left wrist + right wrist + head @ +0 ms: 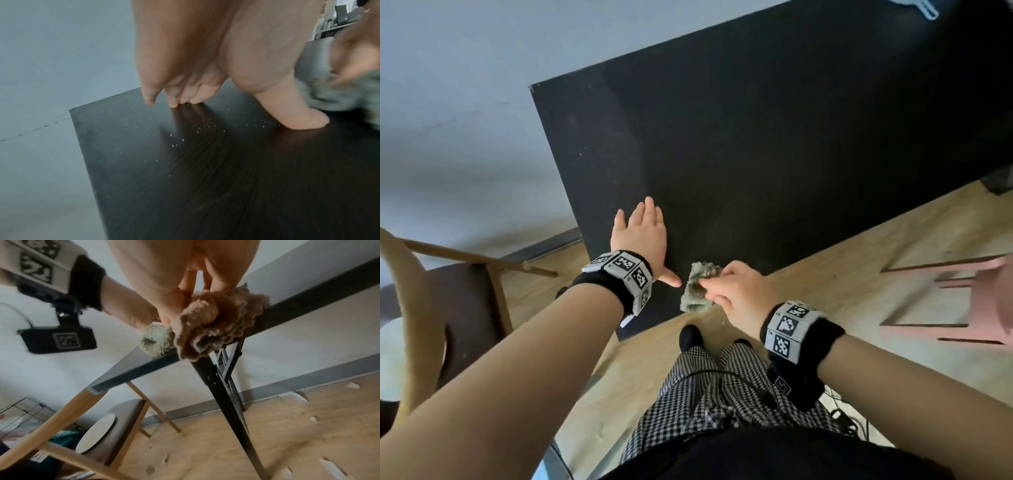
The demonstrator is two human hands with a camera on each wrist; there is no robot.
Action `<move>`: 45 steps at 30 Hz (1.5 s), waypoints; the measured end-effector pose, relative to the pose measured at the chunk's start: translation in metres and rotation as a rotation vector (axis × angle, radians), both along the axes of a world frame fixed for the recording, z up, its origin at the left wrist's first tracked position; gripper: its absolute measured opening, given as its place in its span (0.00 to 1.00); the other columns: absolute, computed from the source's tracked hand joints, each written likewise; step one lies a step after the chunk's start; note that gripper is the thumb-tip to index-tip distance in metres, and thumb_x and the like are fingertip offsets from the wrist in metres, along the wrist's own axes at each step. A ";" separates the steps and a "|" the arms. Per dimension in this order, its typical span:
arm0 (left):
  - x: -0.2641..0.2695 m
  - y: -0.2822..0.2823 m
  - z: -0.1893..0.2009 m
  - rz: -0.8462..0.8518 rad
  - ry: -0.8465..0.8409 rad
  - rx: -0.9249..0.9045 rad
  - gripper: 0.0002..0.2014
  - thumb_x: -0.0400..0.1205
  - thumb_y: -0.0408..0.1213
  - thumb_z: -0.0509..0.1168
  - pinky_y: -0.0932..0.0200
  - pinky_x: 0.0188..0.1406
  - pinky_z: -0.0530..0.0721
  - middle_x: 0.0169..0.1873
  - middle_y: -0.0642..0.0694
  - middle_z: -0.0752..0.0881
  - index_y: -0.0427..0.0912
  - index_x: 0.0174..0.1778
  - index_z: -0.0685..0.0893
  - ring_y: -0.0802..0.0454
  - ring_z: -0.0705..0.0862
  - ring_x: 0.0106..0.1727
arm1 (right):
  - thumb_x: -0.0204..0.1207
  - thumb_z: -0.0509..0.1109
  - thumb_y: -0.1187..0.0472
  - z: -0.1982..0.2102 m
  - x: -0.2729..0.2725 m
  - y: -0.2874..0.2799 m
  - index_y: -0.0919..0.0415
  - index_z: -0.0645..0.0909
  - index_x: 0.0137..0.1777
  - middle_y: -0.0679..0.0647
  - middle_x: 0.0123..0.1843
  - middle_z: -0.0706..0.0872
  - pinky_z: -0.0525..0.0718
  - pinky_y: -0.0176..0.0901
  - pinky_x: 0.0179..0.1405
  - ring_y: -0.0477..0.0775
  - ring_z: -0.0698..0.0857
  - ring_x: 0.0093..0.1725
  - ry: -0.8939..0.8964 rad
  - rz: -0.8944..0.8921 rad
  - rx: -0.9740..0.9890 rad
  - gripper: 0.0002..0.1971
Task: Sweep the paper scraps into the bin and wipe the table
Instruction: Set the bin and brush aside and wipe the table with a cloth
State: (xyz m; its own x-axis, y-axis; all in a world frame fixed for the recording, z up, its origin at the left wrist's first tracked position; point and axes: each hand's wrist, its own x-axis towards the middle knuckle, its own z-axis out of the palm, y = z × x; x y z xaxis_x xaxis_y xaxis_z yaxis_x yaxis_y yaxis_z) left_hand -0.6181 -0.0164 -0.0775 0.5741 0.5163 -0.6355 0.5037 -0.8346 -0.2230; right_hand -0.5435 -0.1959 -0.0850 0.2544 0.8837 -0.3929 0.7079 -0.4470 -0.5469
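Crumpled grey-green cloth [698, 287] at black table [774, 144] edge.

Soft, even daylight fills the room, leaving a dull sheen and faint finger reflections on the dark table [205, 178]. Wide-angle lenses bend straight edges near the frame borders. Both wrist views are soft, with the cloth [349, 95] and right hand [357, 48] smeared by motion blur.

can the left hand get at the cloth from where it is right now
Probably yes. The left hand lies flat on the table, its thumb just short of the cloth that the right hand grips; nothing lies between.
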 end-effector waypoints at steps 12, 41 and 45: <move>-0.031 -0.042 0.000 0.104 -0.090 0.012 0.61 0.69 0.72 0.64 0.40 0.82 0.45 0.83 0.39 0.41 0.36 0.83 0.41 0.44 0.43 0.84 | 0.77 0.66 0.64 -0.009 0.080 -0.023 0.58 0.84 0.54 0.62 0.55 0.82 0.79 0.46 0.53 0.63 0.83 0.53 -0.237 -0.360 0.014 0.09; -0.079 -0.001 0.008 -0.160 -0.053 0.013 0.58 0.68 0.74 0.62 0.36 0.79 0.39 0.84 0.51 0.43 0.45 0.84 0.41 0.50 0.44 0.84 | 0.78 0.65 0.62 0.001 -0.047 0.030 0.54 0.78 0.63 0.55 0.59 0.76 0.84 0.50 0.54 0.58 0.83 0.52 -0.148 0.154 0.016 0.14; -0.091 0.028 0.006 -0.093 -0.043 0.034 0.63 0.66 0.75 0.62 0.39 0.80 0.39 0.83 0.43 0.39 0.39 0.83 0.38 0.46 0.40 0.84 | 0.77 0.65 0.62 -0.005 -0.011 0.059 0.51 0.80 0.63 0.57 0.60 0.78 0.83 0.53 0.58 0.60 0.83 0.55 -0.200 -0.013 -0.031 0.15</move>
